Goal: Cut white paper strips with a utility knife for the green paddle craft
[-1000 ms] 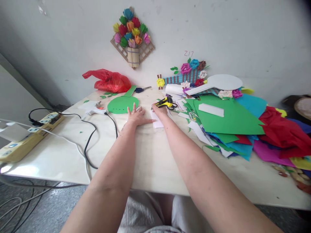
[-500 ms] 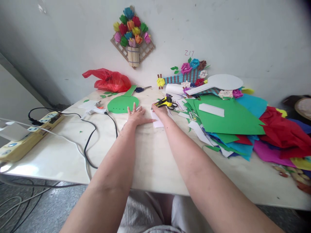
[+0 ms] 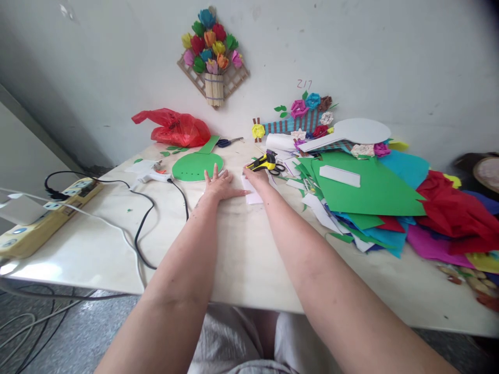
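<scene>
At the left edge of the frame, a cream power strip lies on the desk, a white adapter plugged into it. Black and white cords trail toward the lower edge. Further in, left of centre, a white glue gun lies on its side, its black cord running off to the right. Above it in the frame sits a crumpled red plastic bag. A green paddle-shaped cutout lies just right of the glue gun, and dark-handled scissors rest beyond it near the wall.

Near the centre, the left hand is released, laid palm down with fingers spread; its fingertips reach the lower edge of the green cutout, and its thumb touches a small pale paper piece. That piece lies on the desk at the middle of the frame, partly under the right hand, which grasps a yellow and black utility knife, its tip to the left and its body tilted up to the right. Right beside the knife show black loop handles.

Right of centre are paper scraps, then a large green sheet bearing a white strip, with crumpled red paper at far right.
</scene>
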Tool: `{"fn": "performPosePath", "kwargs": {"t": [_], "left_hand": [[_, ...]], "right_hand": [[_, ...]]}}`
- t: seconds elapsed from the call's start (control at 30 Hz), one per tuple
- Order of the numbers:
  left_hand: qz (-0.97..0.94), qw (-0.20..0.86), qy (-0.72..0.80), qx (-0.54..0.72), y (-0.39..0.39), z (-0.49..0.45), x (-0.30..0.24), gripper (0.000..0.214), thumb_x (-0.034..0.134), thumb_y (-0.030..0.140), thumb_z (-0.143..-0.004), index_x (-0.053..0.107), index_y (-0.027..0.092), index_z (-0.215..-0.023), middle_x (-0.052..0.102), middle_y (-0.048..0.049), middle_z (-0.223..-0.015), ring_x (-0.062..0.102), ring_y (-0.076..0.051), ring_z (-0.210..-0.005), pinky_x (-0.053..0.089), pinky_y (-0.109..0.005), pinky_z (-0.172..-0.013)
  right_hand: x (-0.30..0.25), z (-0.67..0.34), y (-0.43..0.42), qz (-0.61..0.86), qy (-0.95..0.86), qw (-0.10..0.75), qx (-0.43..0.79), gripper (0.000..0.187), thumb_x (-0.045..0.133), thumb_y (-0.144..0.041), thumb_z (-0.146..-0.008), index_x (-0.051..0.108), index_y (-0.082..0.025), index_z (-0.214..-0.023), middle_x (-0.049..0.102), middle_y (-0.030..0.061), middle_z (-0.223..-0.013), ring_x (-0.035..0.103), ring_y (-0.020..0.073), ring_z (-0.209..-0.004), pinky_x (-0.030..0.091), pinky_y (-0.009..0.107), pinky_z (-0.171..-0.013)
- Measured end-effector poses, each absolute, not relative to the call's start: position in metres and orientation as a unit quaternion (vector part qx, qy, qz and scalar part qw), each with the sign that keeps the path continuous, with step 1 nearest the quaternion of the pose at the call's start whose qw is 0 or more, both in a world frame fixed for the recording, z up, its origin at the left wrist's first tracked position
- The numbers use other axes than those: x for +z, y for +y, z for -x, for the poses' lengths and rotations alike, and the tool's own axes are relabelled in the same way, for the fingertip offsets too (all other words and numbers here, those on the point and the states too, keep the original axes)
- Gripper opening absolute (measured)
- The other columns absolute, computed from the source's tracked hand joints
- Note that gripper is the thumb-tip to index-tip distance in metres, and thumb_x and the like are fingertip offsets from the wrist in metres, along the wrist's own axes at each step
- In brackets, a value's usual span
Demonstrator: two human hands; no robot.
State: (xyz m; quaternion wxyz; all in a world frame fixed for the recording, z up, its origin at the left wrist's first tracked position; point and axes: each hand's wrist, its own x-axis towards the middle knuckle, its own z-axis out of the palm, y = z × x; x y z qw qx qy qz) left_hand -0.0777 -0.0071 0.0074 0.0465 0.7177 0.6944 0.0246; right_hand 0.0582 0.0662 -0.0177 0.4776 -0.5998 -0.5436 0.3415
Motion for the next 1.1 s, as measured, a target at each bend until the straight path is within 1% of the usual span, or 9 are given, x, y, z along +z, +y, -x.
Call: {"fn": "performPosePath", "kwargs": {"t": [0.17, 0.27, 0.37, 0.6, 0.73, 0.87, 1.0, 1.1], "left_hand": [[-0.718, 0.046, 0.694, 0.021, -0.0051, 0.0785, 0.0058, 0.107, 0.04, 0.09, -0.072, 0.035, 0.024, -0.156, 0.019, -0.0068, -0.166, -0.022, -0.041, -0.147, -0.014, -0.067, -0.114], [-0.716, 0.045, 0.696, 0.016, -0.0048, 0.0781, 0.0059, 0.107, 0.039, 0.09, -0.072, 0.035, 0.024, -0.156, 0.019, -0.006, -0.166, -0.022, -0.041, -0.147, -0.014, -0.067, -0.115], [-0.716, 0.046, 0.697, 0.015, -0.0057, 0.0771, 0.0069, 0.106, 0.039, 0.09, -0.072, 0.035, 0.024, -0.156, 0.019, -0.0058, -0.166, -0.022, -0.042, -0.147, -0.013, -0.067, -0.115], [-0.717, 0.048, 0.695, 0.019, -0.0046, 0.0783, 0.0055, 0.108, 0.04, 0.091, -0.071, 0.035, 0.024, -0.156, 0.019, -0.0063, -0.166, -0.022, -0.042, -0.147, -0.014, -0.067, -0.115], [-0.715, 0.047, 0.697, 0.017, -0.0047, 0.0783, 0.0055, 0.108, 0.04, 0.091, -0.071, 0.035, 0.025, -0.156, 0.02, -0.0066, -0.166, -0.022, -0.042, -0.147, -0.013, -0.067, -0.114], [-0.713, 0.05, 0.699, 0.012, -0.007, 0.0766, 0.0077, 0.107, 0.038, 0.091, -0.072, 0.034, 0.024, -0.156, 0.018, -0.0063, -0.166, -0.021, -0.04, -0.148, -0.013, -0.067, -0.115], [-0.714, 0.049, 0.698, 0.013, -0.0078, 0.0762, 0.0083, 0.109, 0.037, 0.09, -0.073, 0.034, 0.021, -0.156, 0.018, -0.0074, -0.166, -0.021, -0.041, -0.148, -0.014, -0.067, -0.114], [-0.715, 0.047, 0.698, 0.016, -0.0077, 0.0762, 0.0082, 0.107, 0.038, 0.09, -0.073, 0.036, 0.022, -0.155, 0.019, -0.007, -0.166, -0.021, -0.041, -0.148, -0.013, -0.067, -0.114]], "right_hand": [[-0.0145, -0.0576, 0.0624, 0.611, -0.559, 0.452, 0.331, 0.017, 0.063, -0.039, -0.076, 0.067, -0.023, -0.078, 0.072, 0.0018, -0.081, 0.068, 0.0209, -0.093, 0.053, 0.037, -0.09], [-0.0125, -0.0578, 0.0611, 0.62, -0.57, 0.433, 0.322, 0.019, 0.06, -0.04, -0.079, 0.068, -0.023, -0.083, 0.073, 0.0019, -0.086, 0.069, 0.0213, -0.097, 0.052, 0.037, -0.093], [-0.0117, -0.0581, 0.061, 0.622, -0.579, 0.423, 0.316, 0.021, 0.059, -0.041, -0.08, 0.068, -0.023, -0.082, 0.073, 0.0029, -0.086, 0.069, 0.0223, -0.099, 0.052, 0.037, -0.094], [-0.0146, -0.0581, 0.0632, 0.627, -0.574, 0.419, 0.319, 0.021, 0.059, -0.042, -0.078, 0.069, -0.023, -0.079, 0.072, 0.0035, -0.082, 0.068, 0.0235, -0.097, 0.052, 0.038, -0.092], [-0.0157, -0.0585, 0.0647, 0.615, -0.579, 0.426, 0.324, 0.019, 0.058, -0.037, -0.077, 0.07, -0.025, -0.086, 0.072, 0.0011, -0.083, 0.067, 0.0215, -0.094, 0.052, 0.037, -0.091], [-0.0148, -0.0587, 0.0655, 0.598, -0.595, 0.427, 0.324, 0.023, 0.057, -0.031, -0.076, 0.07, -0.029, -0.095, 0.072, -0.0028, -0.085, 0.067, 0.0185, -0.093, 0.052, 0.035, -0.091], [-0.0138, -0.0585, 0.0642, 0.609, -0.585, 0.426, 0.325, 0.021, 0.056, -0.037, -0.078, 0.07, -0.026, -0.089, 0.072, 0.0002, -0.083, 0.067, 0.0209, -0.095, 0.052, 0.037, -0.091], [-0.0143, -0.0579, 0.0631, 0.609, -0.584, 0.427, 0.325, 0.022, 0.057, -0.043, -0.078, 0.069, -0.025, -0.081, 0.072, 0.002, -0.081, 0.068, 0.0231, -0.097, 0.053, 0.039, -0.091]]}}
